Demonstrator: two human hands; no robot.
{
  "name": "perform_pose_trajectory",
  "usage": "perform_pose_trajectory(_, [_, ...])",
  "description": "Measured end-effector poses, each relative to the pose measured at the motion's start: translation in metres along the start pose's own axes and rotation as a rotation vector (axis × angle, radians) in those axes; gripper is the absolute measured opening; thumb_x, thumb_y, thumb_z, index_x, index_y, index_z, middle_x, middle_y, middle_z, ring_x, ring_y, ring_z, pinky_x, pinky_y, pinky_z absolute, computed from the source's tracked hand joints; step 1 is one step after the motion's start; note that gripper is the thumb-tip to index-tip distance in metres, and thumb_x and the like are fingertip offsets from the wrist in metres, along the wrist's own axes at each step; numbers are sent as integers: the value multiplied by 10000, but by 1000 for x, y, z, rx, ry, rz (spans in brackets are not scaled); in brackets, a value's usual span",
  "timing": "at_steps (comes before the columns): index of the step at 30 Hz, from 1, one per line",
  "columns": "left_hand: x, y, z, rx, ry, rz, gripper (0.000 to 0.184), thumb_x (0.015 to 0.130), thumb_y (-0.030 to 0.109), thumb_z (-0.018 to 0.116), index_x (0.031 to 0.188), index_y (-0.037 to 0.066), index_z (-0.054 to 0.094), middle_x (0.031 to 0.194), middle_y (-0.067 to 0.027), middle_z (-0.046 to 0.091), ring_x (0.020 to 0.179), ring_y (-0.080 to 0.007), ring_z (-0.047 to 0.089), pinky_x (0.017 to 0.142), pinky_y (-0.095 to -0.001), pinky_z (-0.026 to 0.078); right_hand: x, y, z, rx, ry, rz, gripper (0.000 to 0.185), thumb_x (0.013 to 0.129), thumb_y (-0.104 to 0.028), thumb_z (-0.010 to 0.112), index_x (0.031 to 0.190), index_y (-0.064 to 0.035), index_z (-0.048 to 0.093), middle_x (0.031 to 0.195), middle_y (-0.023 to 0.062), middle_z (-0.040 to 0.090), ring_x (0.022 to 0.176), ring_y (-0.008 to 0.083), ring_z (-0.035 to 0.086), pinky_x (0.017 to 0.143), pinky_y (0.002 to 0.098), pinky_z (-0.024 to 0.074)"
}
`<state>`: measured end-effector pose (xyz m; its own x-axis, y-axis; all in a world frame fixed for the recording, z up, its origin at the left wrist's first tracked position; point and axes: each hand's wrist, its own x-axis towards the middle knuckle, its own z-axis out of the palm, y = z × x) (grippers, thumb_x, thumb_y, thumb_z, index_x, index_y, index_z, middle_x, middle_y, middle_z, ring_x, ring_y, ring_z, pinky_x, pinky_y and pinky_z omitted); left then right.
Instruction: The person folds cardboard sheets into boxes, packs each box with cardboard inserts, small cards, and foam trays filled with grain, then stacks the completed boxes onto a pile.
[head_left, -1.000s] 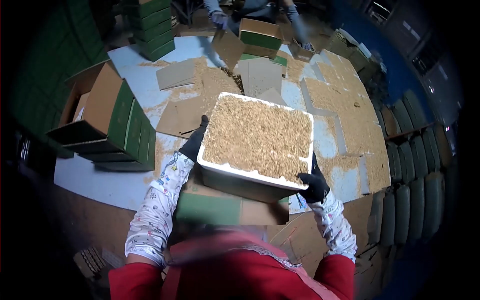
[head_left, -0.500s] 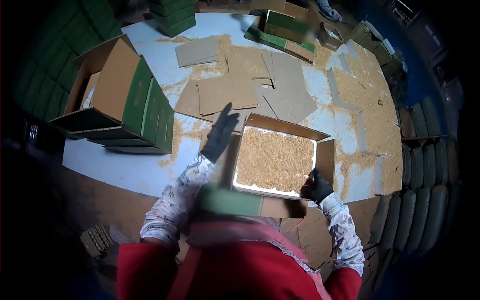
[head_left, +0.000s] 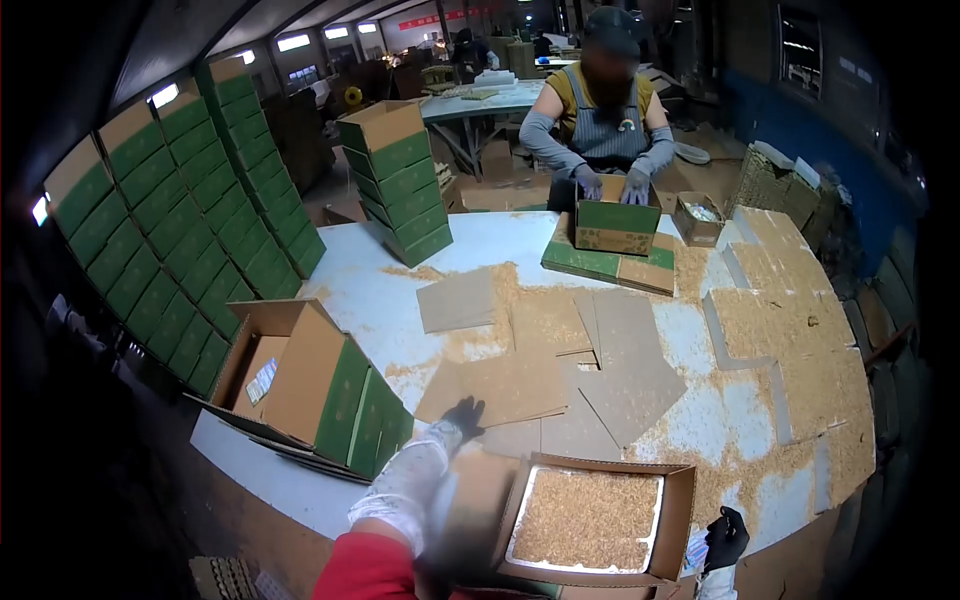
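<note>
A cardboard box stands open in front of me, holding a white-rimmed tray filled with a sawdust-like material. My left hand, in a dark glove, reaches over the brown cardboard sheets with its fingers stretched out. Whether it touches them I cannot tell. Just right of the box, my right hand has its dark-gloved fingers curled. A small white, blue and pink patch shows between this hand and the box; whether the fingers hold it is unclear.
An open green-and-brown box with a printed paper inside stands at left. Stacked green boxes stand farther back. Across the table, a person has both hands at another box. Sawdust-covered blocks line the right side.
The view has tilted up, bringing the person opposite into sight. My right hand has moved off the filled box's near right corner to outside its right side. My left hand remains stretched out.
</note>
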<state>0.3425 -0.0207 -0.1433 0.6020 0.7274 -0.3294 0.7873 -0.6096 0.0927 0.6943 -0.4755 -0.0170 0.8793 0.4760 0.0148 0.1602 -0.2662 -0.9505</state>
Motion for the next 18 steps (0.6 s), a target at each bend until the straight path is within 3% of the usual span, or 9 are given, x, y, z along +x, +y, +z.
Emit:
perform_pose_trajectory(2, [-3, 6, -5, 19, -11, 36, 608, 781, 330, 580, 1271, 59, 343, 1282, -225, 366, 1162, -363, 404, 918, -446, 385, 20, 122, -26, -434, 30, -80, 210, 779, -103, 561, 969, -20, 593, 627, 80, 567, 534, 159, 538, 498, 286, 445])
perform_pose_trajectory(6, [-11, 4, -29, 103, 65, 54, 386, 823, 315, 462, 1140, 94, 458, 1029, -149, 560, 905, -337, 572, 770, -445, 453, -5, 173, -21, -1040, -139, -405, 284, 675, -164, 632, 940, -69, 599, 887, 159, 579, 777, 338, 556, 671, 434, 447])
perform_pose_trajectory(8, [-23, 10, -55, 71, 405, -12, 304, 813, 303, 463, 1052, 139, 552, 942, -107, 615, 855, -293, 594, 707, -432, 472, -6, 208, -23, -1038, -396, -164, 811, 441, -348, 763, 1131, -24, 484, 1167, 226, 466, 1028, 397, 453, 893, 515, 341])
perform_pose_trajectory(10, [-39, 22, -98, 71, 466, -138, 264, 814, 263, 472, 1039, 174, 578, 932, -79, 620, 852, -276, 590, 704, -416, 471, -11, 190, -14, -1041, -468, 103, 829, 540, -351, 723, 1234, -17, 415, 1326, 198, 342, 1227, 371, 293, 1019, 544, 180])
perform_pose_trajectory(13, [-70, 44, -135, 18, 955, -40, 138, 798, 215, 505, 912, 172, 567, 827, -45, 573, 769, -251, 557, 628, -406, 459, -20, 180, -14, -1145, -499, 88, 768, 690, -385, 603, 1313, -20, 343, 1391, 179, 276, 1286, 325, 232, 1055, 526, 74])
perform_pose_trajectory(14, [-75, 48, -142, 14, 1050, 13, 128, 793, 189, 535, 914, 176, 578, 826, -42, 572, 777, -253, 557, 641, -382, 458, -23, 224, -15, -1234, -235, -278, 622, 583, -252, 667, 1150, -64, 496, 1222, 156, 457, 1101, 345, 414, 942, 517, 278])
perform_pose_trajectory(15, [-92, 69, -162, 10, 1146, 147, 100, 780, 135, 560, 878, 141, 579, 824, -66, 568, 766, -264, 553, 638, -368, 460, -17, 220, -17, -1222, -226, -300, 483, 558, -218, 664, 1005, -66, 561, 1065, 142, 533, 1010, 330, 481, 865, 477, 357])
perform_pose_trajectory(17, [-135, 117, -184, -284, 1055, 227, 86, 763, 56, 580, 847, 52, 562, 802, -110, 543, 732, -259, 546, 629, -371, 454, -12, 204, -19, -1144, -266, -210, 272, 561, -185, 644, 806, -82, 586, 816, 119, 558, 775, 330, 550, 684, 444, 421])
perform_pose_trajectory(18, [-161, 155, -194, -457, 973, 161, 94, 745, 17, 589, 834, 33, 560, 802, -118, 543, 718, -271, 548, 621, -386, 452, -14, 202, -20, -1079, -241, -163, 312, 591, -202, 642, 871, -80, 581, 893, 145, 557, 850, 349, 532, 730, 457, 416])
